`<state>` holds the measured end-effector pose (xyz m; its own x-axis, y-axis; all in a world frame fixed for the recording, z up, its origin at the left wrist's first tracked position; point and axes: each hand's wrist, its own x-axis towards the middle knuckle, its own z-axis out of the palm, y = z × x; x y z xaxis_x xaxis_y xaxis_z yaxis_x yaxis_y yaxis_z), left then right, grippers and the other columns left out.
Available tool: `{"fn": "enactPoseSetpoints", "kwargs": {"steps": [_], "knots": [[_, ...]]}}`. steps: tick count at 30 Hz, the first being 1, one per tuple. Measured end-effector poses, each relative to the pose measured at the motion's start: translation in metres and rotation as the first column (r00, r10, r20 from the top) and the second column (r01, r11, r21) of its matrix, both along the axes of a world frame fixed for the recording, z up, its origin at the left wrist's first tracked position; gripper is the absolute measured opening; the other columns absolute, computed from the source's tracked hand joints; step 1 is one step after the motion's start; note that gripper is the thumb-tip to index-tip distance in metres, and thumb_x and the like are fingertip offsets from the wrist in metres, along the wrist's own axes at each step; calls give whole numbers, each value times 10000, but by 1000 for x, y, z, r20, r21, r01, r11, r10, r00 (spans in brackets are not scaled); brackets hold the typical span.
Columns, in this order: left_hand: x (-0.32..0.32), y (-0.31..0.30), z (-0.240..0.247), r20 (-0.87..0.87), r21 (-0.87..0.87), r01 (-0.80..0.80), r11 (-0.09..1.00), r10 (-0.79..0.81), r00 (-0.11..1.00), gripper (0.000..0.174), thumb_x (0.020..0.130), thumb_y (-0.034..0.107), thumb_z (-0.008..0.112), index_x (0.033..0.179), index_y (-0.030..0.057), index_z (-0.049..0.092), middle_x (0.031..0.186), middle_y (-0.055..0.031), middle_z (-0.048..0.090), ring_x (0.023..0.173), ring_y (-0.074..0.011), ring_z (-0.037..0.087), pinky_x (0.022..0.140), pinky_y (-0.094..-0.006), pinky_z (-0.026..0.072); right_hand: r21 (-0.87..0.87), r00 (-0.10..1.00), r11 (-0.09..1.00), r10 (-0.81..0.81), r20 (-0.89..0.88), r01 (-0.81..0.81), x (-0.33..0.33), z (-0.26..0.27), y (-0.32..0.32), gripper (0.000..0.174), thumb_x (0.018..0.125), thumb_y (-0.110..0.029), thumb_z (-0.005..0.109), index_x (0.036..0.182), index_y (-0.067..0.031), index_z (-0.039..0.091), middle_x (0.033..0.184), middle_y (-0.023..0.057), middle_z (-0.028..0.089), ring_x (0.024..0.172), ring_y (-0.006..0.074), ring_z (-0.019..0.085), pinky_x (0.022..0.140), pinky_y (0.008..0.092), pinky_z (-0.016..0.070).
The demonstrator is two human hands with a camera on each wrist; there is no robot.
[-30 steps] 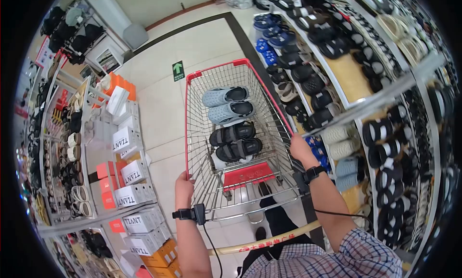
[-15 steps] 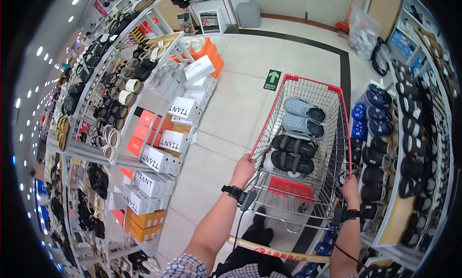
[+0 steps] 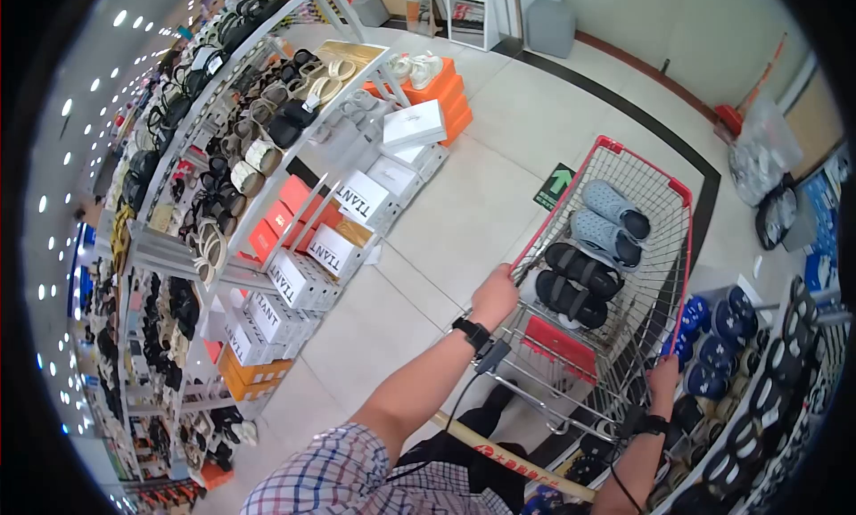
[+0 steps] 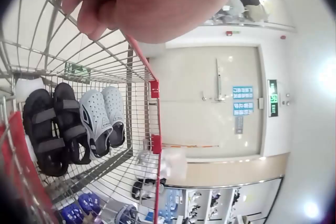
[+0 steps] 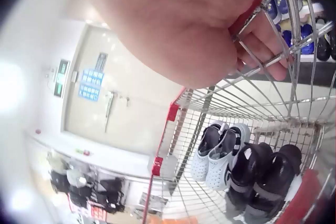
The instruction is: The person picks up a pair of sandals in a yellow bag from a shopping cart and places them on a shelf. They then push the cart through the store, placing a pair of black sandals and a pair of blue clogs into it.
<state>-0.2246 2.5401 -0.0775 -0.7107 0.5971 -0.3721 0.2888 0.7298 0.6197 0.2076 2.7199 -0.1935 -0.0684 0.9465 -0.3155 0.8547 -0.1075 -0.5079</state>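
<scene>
Left hand [image 3: 496,294] curls round the left rim of the cart [image 3: 644,164]; right hand [image 3: 662,375] grips the right rim. Cart sits tight beside racked blue shoes [image 3: 713,332] (ease left, I judge, with even push). Sandals [image 3: 580,285] and clogs [image 3: 613,214] lie inside. Tiled floor [image 3: 481,185], green arrow [image 3: 560,187] ahead; boxes [image 3: 332,250] shelved left.

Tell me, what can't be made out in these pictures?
- Right wrist view: the right hand fills the frame, hiding how its fingers wrap the red wire shopping cart.
- Left wrist view: blue wall signs, too blurred to read.
- Head view: red print on the cream handle bar, too small.
</scene>
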Motion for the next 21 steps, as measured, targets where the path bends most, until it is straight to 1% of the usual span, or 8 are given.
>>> {"fn": "enactPoseSetpoints", "kwargs": {"steps": [1,4,5,8,12,15,19,21], "knots": [[-7,20,-3,-6,-14,-2,1000,2,1000,238,863,133,472,1072,94,579,1005,-187,670,961,-387,640,778,-478,490,42,994,999,0,-109,4,4,-21,22,69,932,-61,424,936,-20,480,803,145,559,574,265,601,493,380,512],[-27,70,-5,31,-15,-50,999,50,998,234,870,139,457,1073,99,566,1012,-193,668,965,-396,638,783,-487,486,248,975,945,190,118,-215,-16,-31,90,54,934,-60,427,952,-30,469,749,111,542,560,227,605,467,362,498],[-33,85,-4,56,-2,-60,998,60,997,239,870,137,453,1078,98,562,1013,-197,667,966,-400,638,785,-489,485,249,969,939,216,117,-239,-27,-30,112,54,934,-60,427,952,-30,469,749,111,542,560,227,605,467,362,498],[-51,127,4,21,-23,-108,994,109,994,253,859,124,455,1085,71,556,1013,-213,663,970,-410,636,803,-499,485,-207,967,975,-127,-222,81,-85,23,159,85,941,-69,429,980,-5,468,777,123,542,605,255,620,462,374,502],[-82,180,8,3,-41,-147,988,148,989,267,849,119,460,1090,57,555,1020,-223,662,963,-422,637,814,-506,486,106,947,944,318,-36,-313,-88,-37,255,75,943,-38,415,988,-5,466,897,179,549,736,289,581,443,350,457],[-111,219,8,11,-5,-199,980,199,980,287,843,123,468,1109,61,558,1031,-226,661,968,-422,636,823,-506,485,-141,982,981,112,-154,-134,-176,35,290,69,930,-44,445,967,9,469,922,210,556,773,320,606,484,389,489],[-155,269,-3,16,-12,-283,959,283,959,300,847,139,475,1128,74,561,1038,-222,662,988,-409,635,830,-481,486,-70,968,966,245,-50,-248,-249,54,357,41,929,-25,435,929,5,463,834,159,551,668,282,565,471,361,481],[-170,290,-3,30,-34,-321,947,322,946,305,848,134,476,1138,92,561,1052,-214,663,997,-402,634,830,-471,487,78,924,921,383,6,-382,-251,11,399,37,930,-20,427,929,1,457,794,144,549,601,269,552,461,344,464]]}}
